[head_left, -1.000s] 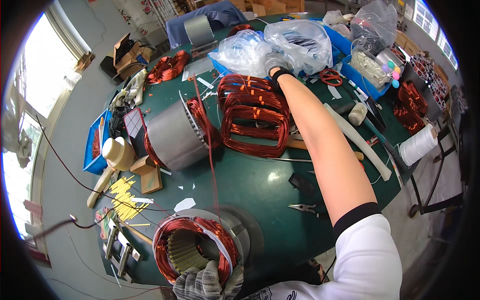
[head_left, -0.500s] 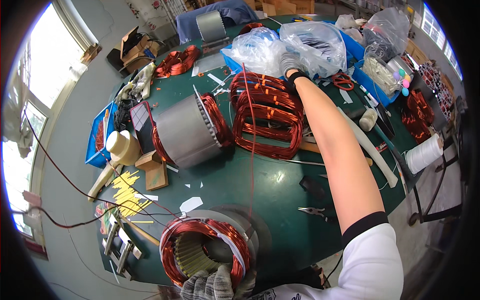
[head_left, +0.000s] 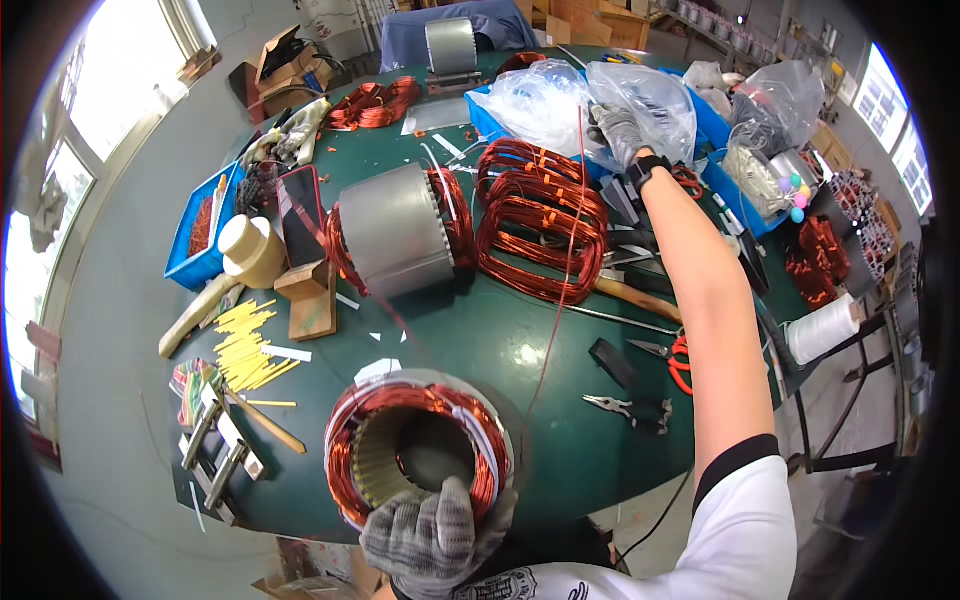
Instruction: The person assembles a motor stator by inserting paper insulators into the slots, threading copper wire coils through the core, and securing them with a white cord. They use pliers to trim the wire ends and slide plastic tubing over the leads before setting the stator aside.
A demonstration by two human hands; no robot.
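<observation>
My left hand (head_left: 430, 535), in a grey knitted glove, is closed over the near rim of a motor stator (head_left: 505, 425). Red-brown copper windings ring the stator's mouth, and pale strips line its bore. My right hand (head_left: 620, 132), gloved too, reaches far across the green table between two clear plastic bags. Its fingertips are at the right bag (head_left: 650, 105), partly hidden, so their grip cannot be made out. Left of my right forearm lies a stack of copper wire coils (head_left: 545, 225) with orange ties. A second wound stator (head_left: 395, 235) rests on its side left of the coils.
Pliers (head_left: 625, 408) and red-handled scissors (head_left: 681, 365) lie by my right forearm. Yellow sticks (head_left: 245, 345), a wooden block (head_left: 308, 300) and a metal frame (head_left: 220, 450) are on the left. A white thread spool (head_left: 825, 330) stands right. One thin red wire (head_left: 560, 335) crosses the middle.
The view has shifted slightly. My left hand's fingers sit further over the stator rim, and its bore faces up more. The thin red wire has swung right. My right hand stays among the bags.
</observation>
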